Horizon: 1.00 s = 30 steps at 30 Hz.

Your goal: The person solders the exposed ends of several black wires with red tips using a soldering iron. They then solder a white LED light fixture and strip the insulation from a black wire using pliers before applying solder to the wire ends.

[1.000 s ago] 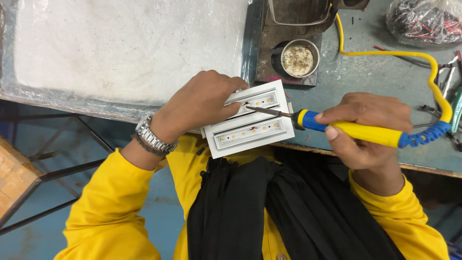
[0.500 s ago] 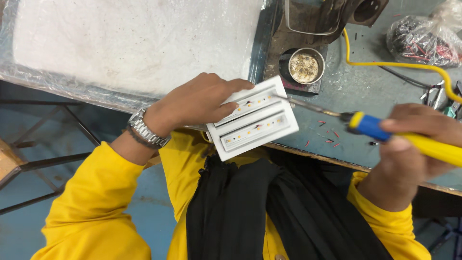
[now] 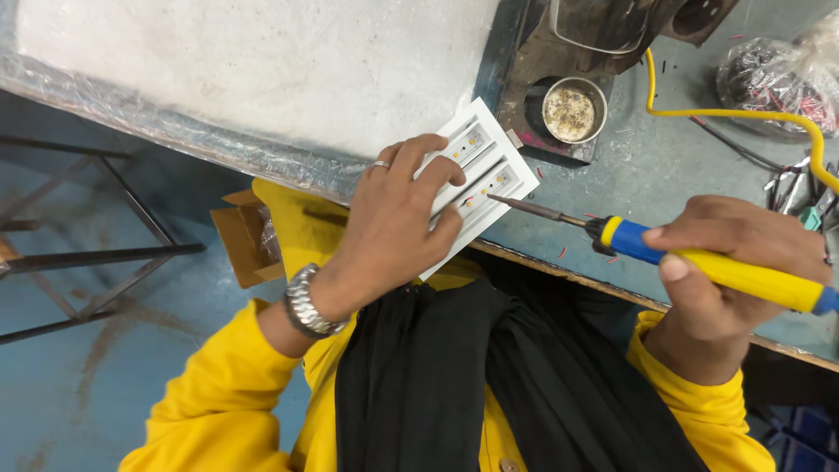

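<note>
Bright even overhead light — soft shadows — sharp focus.

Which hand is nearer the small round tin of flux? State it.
Left. The left hand rests on the white light module, just below-left of the tin; the right hand, gripping the soldering iron, sits farther, lower right.
</note>
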Available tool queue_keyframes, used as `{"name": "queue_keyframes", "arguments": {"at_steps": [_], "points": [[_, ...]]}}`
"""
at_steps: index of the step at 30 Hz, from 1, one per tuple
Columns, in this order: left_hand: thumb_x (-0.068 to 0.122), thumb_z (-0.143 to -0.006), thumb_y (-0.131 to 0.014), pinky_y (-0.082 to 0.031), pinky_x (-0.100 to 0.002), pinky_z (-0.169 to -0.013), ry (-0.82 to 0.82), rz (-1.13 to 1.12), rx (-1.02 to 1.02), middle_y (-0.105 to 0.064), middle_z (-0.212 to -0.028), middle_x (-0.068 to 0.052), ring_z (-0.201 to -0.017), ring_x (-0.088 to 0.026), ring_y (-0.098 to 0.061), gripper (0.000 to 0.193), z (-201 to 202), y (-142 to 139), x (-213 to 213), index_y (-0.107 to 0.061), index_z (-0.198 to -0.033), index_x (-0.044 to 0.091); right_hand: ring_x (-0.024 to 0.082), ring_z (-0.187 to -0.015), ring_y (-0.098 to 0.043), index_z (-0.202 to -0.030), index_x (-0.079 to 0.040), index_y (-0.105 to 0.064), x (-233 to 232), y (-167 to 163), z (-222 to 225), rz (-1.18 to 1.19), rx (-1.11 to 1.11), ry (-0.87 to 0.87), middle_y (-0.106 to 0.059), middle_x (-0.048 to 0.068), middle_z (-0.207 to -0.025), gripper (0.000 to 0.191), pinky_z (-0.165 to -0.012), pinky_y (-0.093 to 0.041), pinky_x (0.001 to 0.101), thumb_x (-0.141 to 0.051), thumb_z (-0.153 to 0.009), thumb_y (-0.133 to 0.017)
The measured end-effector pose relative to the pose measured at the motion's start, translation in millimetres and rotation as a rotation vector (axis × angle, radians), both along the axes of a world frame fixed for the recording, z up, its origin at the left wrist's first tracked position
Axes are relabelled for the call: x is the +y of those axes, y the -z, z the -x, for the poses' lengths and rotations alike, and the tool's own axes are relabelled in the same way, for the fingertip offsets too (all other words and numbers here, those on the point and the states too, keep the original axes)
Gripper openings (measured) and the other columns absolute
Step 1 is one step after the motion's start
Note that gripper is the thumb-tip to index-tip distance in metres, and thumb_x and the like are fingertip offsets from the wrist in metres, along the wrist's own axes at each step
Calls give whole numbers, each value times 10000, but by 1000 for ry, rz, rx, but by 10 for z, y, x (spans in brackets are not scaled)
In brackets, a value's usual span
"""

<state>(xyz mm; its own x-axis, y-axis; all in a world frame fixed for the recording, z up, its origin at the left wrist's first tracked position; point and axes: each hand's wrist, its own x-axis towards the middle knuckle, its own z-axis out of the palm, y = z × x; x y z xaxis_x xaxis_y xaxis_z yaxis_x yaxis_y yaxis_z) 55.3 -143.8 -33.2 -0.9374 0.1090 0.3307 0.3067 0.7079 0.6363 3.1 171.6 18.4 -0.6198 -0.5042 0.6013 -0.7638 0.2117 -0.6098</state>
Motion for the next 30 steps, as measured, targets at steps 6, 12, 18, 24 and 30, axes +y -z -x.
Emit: {"name": "queue_keyframes", "arguments": {"at_steps": [6,12,18,24,30], "points": [[174,-799,-767,-404,-530,-882,-84,60,-48,-490,-1366,-145,-1163,-399,-546,336,60,71,164,-625,-1100,137,170,-501,-568,-902,32,-710,-297,-201,2,-157,4,23,-660,115,-744,187,-483,-416,244,-147,-867,-668],[169,-750,-777,-367,-536,-922,-104,127,-71,-443,-1428,-180,-1162,-405,-533,419,107,38,250,-627,-1140,145,177,-524,-558,-893,-9,-711,-341,-264,-27,-166,-52,38,-656,92,-715,151,-512,-399,260,-154,-858,-689],[196,-786,-797,-360,-528,-931,-106,151,-92,-443,-1450,-160,-1180,-379,-539,408,108,62,271,-620,-1151,150,189,-523,-570,-877,-10,-721,-323,-218,65,-149,-22,8,-648,80,-697,121,-496,-415,271,-120,-834,-695],[192,-781,-807,-361,-525,-932,-99,137,-97,-436,-1454,-154,-1186,-372,-537,420,122,60,265,-619,-1153,139,201,-576,-602,-877,-12,-719,-327,-214,95,-143,-13,-9,-641,78,-685,108,-503,-438,268,-102,-823,-694],[188,-782,-814,-373,-512,-928,-105,130,-97,-438,-1459,-143,-1187,-360,-541,413,116,74,260,-626,-1147,146,207,-591,-630,-866,-11,-714,-356,-236,103,-138,-4,-35,-647,80,-689,105,-507,-463,265,-104,-828,-686]]}}
